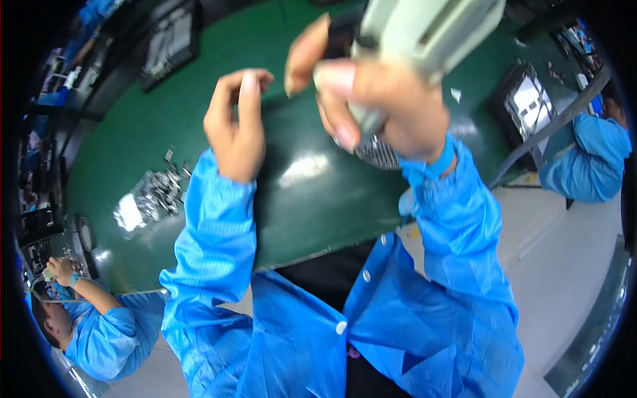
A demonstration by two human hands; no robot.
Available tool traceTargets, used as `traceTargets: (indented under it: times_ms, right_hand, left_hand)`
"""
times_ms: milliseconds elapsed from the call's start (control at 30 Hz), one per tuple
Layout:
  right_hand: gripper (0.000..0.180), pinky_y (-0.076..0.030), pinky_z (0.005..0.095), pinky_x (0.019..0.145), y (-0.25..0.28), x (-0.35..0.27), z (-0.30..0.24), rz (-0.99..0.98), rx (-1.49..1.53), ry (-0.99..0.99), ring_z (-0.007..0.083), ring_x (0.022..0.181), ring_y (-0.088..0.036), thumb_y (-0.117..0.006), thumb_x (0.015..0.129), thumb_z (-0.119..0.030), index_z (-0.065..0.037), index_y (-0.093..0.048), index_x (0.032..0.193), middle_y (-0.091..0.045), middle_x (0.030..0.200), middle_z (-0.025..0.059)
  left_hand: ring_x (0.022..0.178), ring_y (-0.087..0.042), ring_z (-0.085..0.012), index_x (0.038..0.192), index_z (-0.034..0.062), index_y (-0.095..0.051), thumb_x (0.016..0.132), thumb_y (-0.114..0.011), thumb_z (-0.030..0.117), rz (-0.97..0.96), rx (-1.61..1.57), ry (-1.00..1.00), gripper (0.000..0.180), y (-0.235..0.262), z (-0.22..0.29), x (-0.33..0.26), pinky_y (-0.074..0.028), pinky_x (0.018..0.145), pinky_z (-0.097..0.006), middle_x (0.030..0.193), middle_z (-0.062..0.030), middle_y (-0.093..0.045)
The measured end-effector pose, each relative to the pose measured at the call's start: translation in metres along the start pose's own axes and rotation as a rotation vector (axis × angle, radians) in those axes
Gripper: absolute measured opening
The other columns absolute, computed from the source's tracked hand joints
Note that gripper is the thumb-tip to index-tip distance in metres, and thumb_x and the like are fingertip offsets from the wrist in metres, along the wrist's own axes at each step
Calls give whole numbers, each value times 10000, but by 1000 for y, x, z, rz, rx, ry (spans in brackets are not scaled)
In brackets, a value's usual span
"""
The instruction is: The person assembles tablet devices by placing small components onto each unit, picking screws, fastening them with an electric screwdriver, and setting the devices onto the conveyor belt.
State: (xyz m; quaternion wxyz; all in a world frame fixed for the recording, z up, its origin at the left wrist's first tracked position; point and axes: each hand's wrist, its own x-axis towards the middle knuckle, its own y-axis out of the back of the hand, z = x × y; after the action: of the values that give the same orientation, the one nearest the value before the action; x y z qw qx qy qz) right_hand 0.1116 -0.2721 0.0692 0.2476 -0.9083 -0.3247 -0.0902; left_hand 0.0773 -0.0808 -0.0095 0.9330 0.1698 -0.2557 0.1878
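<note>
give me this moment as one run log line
right hand: gripping grey power tool, raised | left hand: fingers curled, contents unclear | green table: pile of small metal parts at left

A pile of small shiny parts lies on the green table, dark trays nearby.

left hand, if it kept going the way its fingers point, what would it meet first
The left hand is raised with its fingers curled, tips pointing toward the right hand, which holds a grey power tool. Going straight on, it would probably meet that hand's thumb first, though depth is unclear; the green table lies beneath.
</note>
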Motion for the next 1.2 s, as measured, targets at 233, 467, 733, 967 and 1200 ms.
traceTargets:
  times_ms: [233,467,733,967,1200]
  right_hand:
    - [140,-477,255,467,21,-6,-12,65,-204,11,113,521,-588,-646,878,-39,46,-656,989,-672,847,116]
    - [71,-451,232,441,48,-4,-21,243,-201,63,83,501,-579,-668,862,-6,25,-668,926,-659,728,51]
    - [92,-459,253,443,48,1,-13,187,-202,-4,91,505,-585,-688,871,-65,16,-694,915,-662,714,45]
    - [143,-445,268,466,50,-1,-17,143,-230,126,121,483,-549,-664,865,-83,56,-681,892,-646,681,92]
    - [351,-396,255,476,44,-1,-11,110,-297,82,115,470,-457,-525,896,-180,117,-586,1072,-573,916,223]
  left_hand:
    - [1336,-510,-421,1327,-161,-502,655,-655,873,-154,564,633,1242,-83,-124,217,-414,1112,-418,1414,-337,-509]
    - [1363,-503,-331,1399,33,-570,712,-782,691,-434,726,730,975,-196,-127,250,-391,1145,-385,1480,-182,-519]
    - [1163,-618,-459,1246,-116,-582,899,-660,503,-9,422,502,715,-116,-142,257,-467,1009,-451,1237,-329,-634]
    - [1339,-486,-282,1506,-69,-343,1045,-546,254,42,-7,453,598,20,-1,58,-359,1131,-348,1469,-231,-493]
    - [1369,-451,-280,1530,-78,-285,1023,-548,112,21,-50,534,602,52,70,-138,-333,1148,-352,1460,-208,-491]
